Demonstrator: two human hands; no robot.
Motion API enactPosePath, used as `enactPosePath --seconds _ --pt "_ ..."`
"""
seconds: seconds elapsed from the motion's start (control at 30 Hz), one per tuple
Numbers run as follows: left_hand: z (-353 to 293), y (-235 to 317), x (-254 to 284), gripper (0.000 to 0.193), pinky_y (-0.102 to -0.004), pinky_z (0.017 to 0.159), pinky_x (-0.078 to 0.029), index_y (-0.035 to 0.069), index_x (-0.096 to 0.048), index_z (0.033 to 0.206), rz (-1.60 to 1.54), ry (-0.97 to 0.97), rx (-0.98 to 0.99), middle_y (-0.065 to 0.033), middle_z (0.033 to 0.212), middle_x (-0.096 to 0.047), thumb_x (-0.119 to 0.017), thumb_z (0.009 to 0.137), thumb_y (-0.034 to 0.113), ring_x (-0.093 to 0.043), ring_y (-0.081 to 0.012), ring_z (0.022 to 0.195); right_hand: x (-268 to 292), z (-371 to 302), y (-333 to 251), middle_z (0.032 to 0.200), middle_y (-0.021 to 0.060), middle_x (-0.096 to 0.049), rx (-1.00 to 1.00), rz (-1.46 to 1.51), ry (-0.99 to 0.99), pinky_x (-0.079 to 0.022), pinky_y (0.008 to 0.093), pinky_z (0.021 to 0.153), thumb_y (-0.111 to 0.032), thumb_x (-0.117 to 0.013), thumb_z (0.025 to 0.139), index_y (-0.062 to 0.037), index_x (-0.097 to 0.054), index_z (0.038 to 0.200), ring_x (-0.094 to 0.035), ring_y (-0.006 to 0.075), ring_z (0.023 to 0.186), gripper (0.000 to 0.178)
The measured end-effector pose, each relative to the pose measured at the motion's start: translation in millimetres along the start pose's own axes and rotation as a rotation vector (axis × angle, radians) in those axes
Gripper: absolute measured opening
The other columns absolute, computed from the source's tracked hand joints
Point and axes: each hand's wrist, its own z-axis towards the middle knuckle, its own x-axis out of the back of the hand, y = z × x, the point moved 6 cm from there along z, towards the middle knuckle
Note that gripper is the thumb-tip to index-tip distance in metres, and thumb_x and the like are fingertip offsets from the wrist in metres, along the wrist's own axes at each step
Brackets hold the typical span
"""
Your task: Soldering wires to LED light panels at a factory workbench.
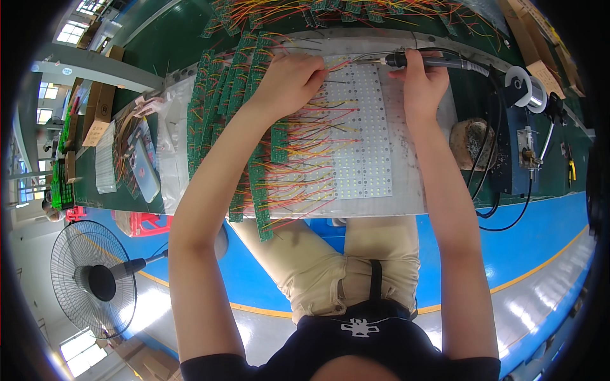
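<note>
My right hand (424, 82) is closed round a soldering iron (399, 60) with a black handle, its tip pointing left over the upper part of a white LED board (363, 152). My left hand (289, 81) is pinched at the upper left edge of this board. From its fingertips a thin red wire (338, 66) runs toward the iron's tip; the fingers partly hide it. Below that hand, several red, yellow and black wires (318, 152) lie across the board's left part. They come from narrow green circuit boards (259, 184) spread side by side on the left.
A solder wire spool (526, 89) stands at the right on a dark blue soldering station (513, 162), beside a round, brownish block (473, 145). More wired green boards (254, 11) lie along the far side. A phone (145, 170) rests at the left; a fan (95, 279) stands beyond.
</note>
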Motion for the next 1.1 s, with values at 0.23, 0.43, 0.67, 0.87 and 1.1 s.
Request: enactPosePath --seconds 0.23,0.43,0.67,0.87,1.1 --pt "0.1 1.1 1.9 0.012 -0.0415 0.067 -0.039 0.006 -0.054 0.074 -0.026 0.077 -0.029 -0.0086 0.069 -0.057 -0.057 0.082 0.015 -0.056 -0.0292 0.072 3.6 0.3 -0.2 0.073 0.0106 -0.060 -0.029 0.048 0.046 -0.054 0.0282 0.048 -0.007 -0.059 0.082 0.0050 -0.053 0.081 -0.058 0.0135 0.057 0.014" --pt "-0.6 0.9 1.2 0.012 -0.0399 0.071 -0.040 0.005 -0.055 0.082 -0.004 -0.011 0.011 -0.0099 0.074 -0.058 -0.055 0.085 0.017 -0.057 -0.0295 0.076 3.4 0.3 -0.9 0.073 0.0105 -0.060 -0.015 0.029 0.049 -0.053 0.0281 0.047 -0.007 -0.059 0.081 0.0045 -0.053 0.081 -0.058 0.0131 0.056 0.013" --pt "1.3 -1.4 7.4 0.012 -0.0373 0.065 -0.042 0.002 -0.055 0.084 -0.157 -0.038 0.082 -0.0109 0.073 -0.056 -0.058 0.085 0.013 -0.055 -0.0297 0.072 3.0 0.3 -4.8 0.074 0.0070 -0.054 -0.009 0.008 0.063 -0.053 0.0274 0.048 -0.008 -0.058 0.084 0.0022 -0.051 0.081 -0.059 0.0143 0.057 0.013" --pt "4.1 11.3 32.4 0.009 -0.0384 0.071 -0.044 0.003 -0.056 0.083 -0.085 0.238 -0.065 -0.0128 0.075 -0.057 -0.060 0.083 0.011 -0.056 -0.0314 0.076 4.0 0.3 -6.6 0.076 0.0068 -0.054 -0.010 0.025 0.071 -0.053 0.0275 0.048 -0.009 -0.058 0.084 0.0018 -0.051 0.080 -0.059 0.0138 0.058 0.013" --pt "-0.1 17.6 5.1 0.010 -0.0429 0.076 -0.040 0.005 -0.055 0.085 0.157 0.009 -0.075 -0.0104 0.079 -0.059 -0.051 0.088 0.014 -0.057 -0.0299 0.079 5.5 -2.3 -8.0 0.072 0.0038 -0.051 -0.045 0.064 0.089 -0.054 0.0277 0.048 -0.008 -0.058 0.083 0.0012 -0.051 0.080 -0.054 0.0111 0.057 0.012"
